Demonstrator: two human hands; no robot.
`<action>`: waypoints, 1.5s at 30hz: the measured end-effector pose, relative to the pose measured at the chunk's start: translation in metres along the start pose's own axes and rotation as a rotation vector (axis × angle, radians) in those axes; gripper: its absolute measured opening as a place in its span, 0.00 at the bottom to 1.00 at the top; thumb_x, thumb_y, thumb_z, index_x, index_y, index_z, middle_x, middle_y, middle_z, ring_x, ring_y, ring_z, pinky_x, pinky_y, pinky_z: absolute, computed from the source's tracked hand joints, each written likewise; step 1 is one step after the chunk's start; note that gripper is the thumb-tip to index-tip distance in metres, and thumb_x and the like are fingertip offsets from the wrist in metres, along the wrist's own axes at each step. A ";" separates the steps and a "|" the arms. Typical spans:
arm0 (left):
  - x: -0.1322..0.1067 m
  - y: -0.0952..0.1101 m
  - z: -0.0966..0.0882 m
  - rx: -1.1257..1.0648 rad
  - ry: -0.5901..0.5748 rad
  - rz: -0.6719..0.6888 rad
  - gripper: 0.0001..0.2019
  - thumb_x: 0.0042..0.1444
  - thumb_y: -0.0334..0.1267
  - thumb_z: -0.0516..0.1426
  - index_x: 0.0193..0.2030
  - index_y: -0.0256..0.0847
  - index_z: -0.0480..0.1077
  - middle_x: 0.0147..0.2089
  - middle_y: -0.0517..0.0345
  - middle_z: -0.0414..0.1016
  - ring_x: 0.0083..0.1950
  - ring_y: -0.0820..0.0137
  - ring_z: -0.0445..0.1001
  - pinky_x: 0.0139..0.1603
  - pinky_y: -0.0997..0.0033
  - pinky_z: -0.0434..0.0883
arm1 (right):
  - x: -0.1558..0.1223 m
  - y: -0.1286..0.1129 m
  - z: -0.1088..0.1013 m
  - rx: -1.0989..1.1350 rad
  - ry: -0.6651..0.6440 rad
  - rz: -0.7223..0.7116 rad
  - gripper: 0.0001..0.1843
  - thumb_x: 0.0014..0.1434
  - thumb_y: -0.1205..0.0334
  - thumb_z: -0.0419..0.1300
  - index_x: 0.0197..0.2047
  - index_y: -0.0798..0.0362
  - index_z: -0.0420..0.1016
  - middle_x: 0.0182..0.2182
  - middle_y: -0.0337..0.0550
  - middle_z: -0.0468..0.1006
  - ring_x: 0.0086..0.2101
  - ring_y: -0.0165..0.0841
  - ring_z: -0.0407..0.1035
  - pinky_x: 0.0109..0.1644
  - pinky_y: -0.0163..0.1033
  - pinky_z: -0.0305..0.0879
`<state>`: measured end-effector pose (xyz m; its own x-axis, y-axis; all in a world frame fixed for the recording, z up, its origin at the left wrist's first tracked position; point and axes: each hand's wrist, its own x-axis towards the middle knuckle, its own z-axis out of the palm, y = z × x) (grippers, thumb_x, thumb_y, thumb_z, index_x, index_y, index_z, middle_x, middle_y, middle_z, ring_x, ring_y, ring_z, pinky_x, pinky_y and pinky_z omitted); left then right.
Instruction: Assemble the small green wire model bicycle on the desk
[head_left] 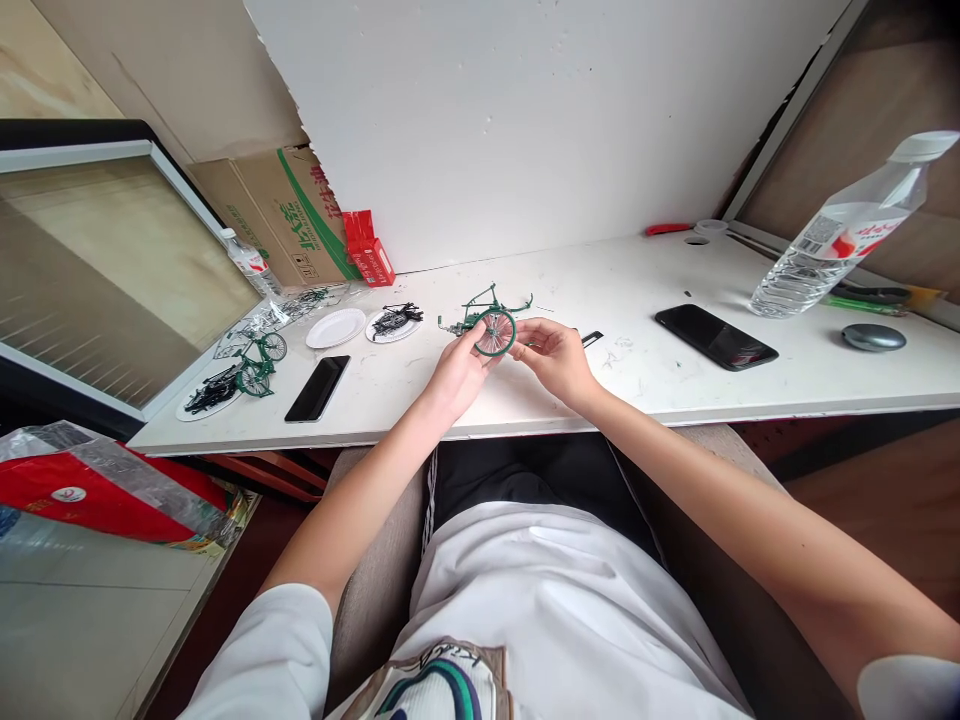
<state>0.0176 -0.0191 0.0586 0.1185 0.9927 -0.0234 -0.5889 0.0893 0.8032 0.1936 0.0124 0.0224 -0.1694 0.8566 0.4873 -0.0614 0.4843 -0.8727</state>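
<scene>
I hold a little green bike point(491, 296) in the middle of the frame, just over the desk point(382, 388). My left grip point(461, 365) is closed on it, with my thumb by the wheel point(496, 332). My right grip point(559, 358) is at the right edge of the wheel. Its fingers are bent in close to the thumb, but I cannot tell if they pinch the rim or some tiny part.

I think this bike is only part done. It has its thin green bars, and one wheel sits at it, but I cannot tell if that wheel is fixed on. I see no second wheel on it.

At the left of the frame stands another green bike point(256, 376) with two wheels, so that one looks much more done. It is by a white plate point(184, 412) with black parts point(211, 393) on it. More black bits point(399, 318) lie on a plate left of my hands. They are loose, so I guess there is work left. A black strip point(592, 338) lies just right of my right grip.
</scene>
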 end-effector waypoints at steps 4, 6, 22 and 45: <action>-0.002 -0.001 0.001 -0.018 -0.037 0.001 0.10 0.75 0.41 0.62 0.50 0.39 0.84 0.59 0.50 0.88 0.57 0.68 0.83 0.62 0.66 0.73 | -0.003 -0.015 0.006 0.026 -0.015 0.029 0.28 0.57 0.34 0.80 0.45 0.51 0.90 0.44 0.51 0.89 0.42 0.43 0.83 0.40 0.47 0.82; -0.003 -0.001 0.001 -0.027 -0.044 -0.014 0.11 0.76 0.41 0.61 0.50 0.40 0.84 0.59 0.51 0.88 0.57 0.69 0.82 0.62 0.66 0.73 | -0.005 -0.023 0.009 0.037 0.008 0.054 0.28 0.56 0.35 0.81 0.43 0.52 0.90 0.42 0.51 0.89 0.41 0.42 0.83 0.38 0.45 0.82; -0.011 -0.001 0.006 -0.018 -0.148 -0.048 0.11 0.76 0.46 0.63 0.53 0.44 0.84 0.63 0.52 0.86 0.62 0.65 0.81 0.58 0.67 0.75 | -0.003 -0.017 0.009 0.097 -0.064 -0.038 0.26 0.60 0.36 0.80 0.44 0.51 0.86 0.39 0.45 0.86 0.34 0.34 0.78 0.30 0.37 0.76; 0.001 -0.006 -0.013 0.055 -0.167 -0.056 0.13 0.68 0.44 0.71 0.36 0.39 0.81 0.40 0.53 0.83 0.43 0.65 0.79 0.53 0.62 0.71 | -0.010 -0.039 0.016 0.460 -0.320 0.427 0.33 0.67 0.37 0.73 0.29 0.48 0.59 0.23 0.30 0.53 0.26 0.26 0.52 0.29 0.34 0.45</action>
<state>0.0109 -0.0171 0.0456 0.2842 0.9584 0.0265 -0.5334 0.1351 0.8350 0.1821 -0.0180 0.0515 -0.5477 0.8267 0.1287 -0.3234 -0.0674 -0.9439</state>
